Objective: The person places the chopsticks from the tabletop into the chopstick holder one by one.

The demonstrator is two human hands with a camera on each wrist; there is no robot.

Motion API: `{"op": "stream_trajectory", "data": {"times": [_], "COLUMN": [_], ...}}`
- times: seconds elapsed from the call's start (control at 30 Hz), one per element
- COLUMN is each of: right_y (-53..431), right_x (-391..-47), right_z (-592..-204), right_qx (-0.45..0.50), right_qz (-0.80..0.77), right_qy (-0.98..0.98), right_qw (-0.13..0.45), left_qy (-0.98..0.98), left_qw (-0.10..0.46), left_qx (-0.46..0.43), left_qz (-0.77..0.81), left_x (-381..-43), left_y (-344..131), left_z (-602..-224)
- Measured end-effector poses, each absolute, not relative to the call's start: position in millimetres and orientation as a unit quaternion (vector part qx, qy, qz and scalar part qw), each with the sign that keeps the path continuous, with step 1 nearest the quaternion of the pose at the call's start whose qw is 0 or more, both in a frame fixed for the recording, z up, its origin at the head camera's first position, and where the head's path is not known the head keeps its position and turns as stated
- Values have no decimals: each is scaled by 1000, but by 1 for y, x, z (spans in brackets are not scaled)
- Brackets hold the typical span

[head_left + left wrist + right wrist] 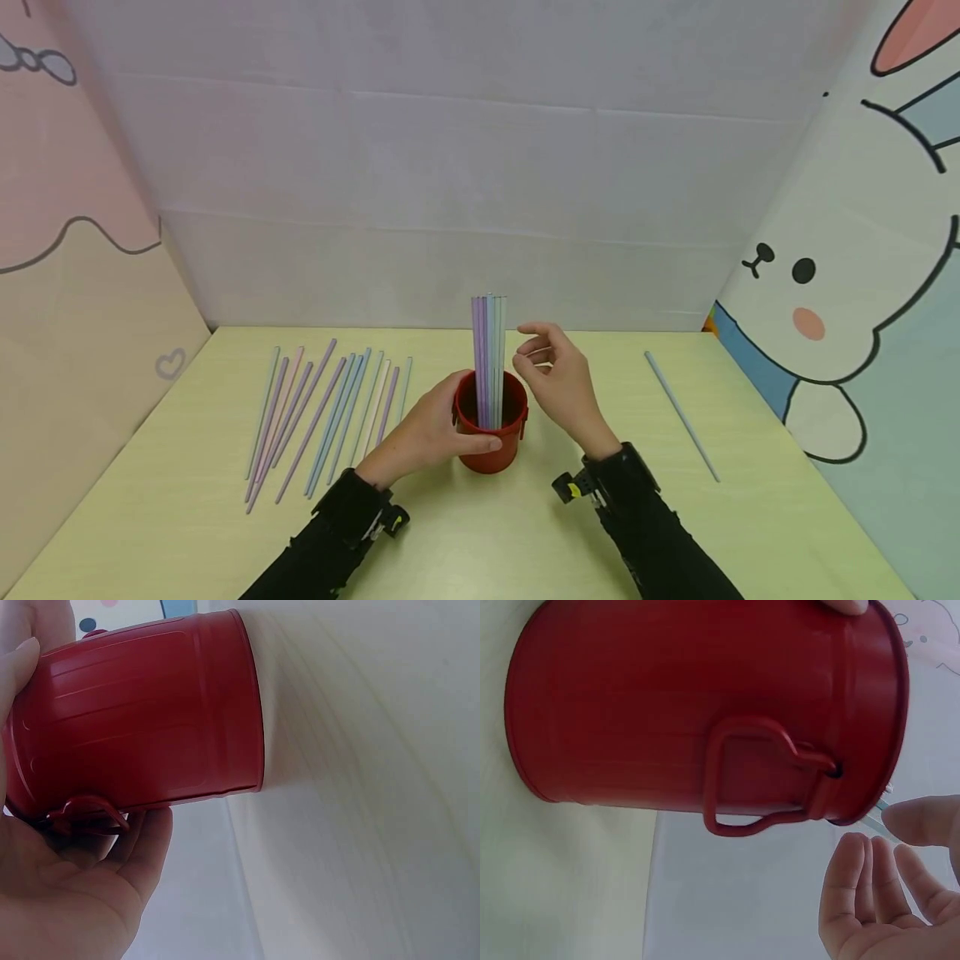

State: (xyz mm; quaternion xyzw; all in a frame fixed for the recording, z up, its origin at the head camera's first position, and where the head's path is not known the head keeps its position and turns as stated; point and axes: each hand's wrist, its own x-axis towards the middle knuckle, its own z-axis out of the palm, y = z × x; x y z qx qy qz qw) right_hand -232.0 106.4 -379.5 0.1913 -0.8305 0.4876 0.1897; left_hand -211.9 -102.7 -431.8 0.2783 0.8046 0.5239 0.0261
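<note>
A small red metal bucket point(491, 457) with side handles stands upright on the table. Several purple, blue and pale green straws point(490, 358) rise from it in a bundle. My left hand point(429, 429) grips the bucket from the left, thumb across its front and fingers round the far side. Just right of the straw tops is my right hand point(558, 379), its fingers loosely bent with nothing held between them. In the right wrist view the thumb point(922, 819) lies near the bucket's rim and a greenish straw; whether it touches cannot be told.
Left of the bucket, several loose pastel straws point(311, 421) lie side by side on the pale yellow table point(525, 550). One blue straw point(681, 415) lies alone at the right. A white backdrop point(465, 167) and printed side panels point(885, 467) enclose the table.
</note>
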Motion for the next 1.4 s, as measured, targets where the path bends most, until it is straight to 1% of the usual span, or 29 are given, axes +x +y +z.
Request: {"op": "stream_trajectory", "data": {"times": [0.27,0.57,0.8,0.9,0.93,1.07,1.13,1.27,1.4], "right_y": [122,156,195,213,222,245,254,261,270], "right_x": [-231,-237,-247,-252,-258,-265,-264,-252,-248], "right_z": [-365,-352,-354,-359,-366,-378,-379,-368,-371], "right_qx": [197,196,177,158,145,103,80,38,8], "right_qz": [469,409,322,308,303,287,274,252,238], "right_qy": [-832,-853,-887,-894,-897,-911,-921,-943,-956], "right_qw": [222,258,282,285,287,279,265,214,174], "left_qy": [807,806,802,799,798,798,793,784,785], "left_qw": [26,25,24,26,26,25,24,28,38], "left_qx": [273,274,279,281,282,281,282,284,283], "left_qz": [522,524,527,531,532,533,539,551,550], "left_x": [-211,-211,-211,-212,-211,-208,-204,-194,-189], "left_y": [-103,-102,-102,-102,-102,-102,-102,-101,-101], "left_z": [-431,-431,-431,-432,-432,-428,-422,-406,-396]}}
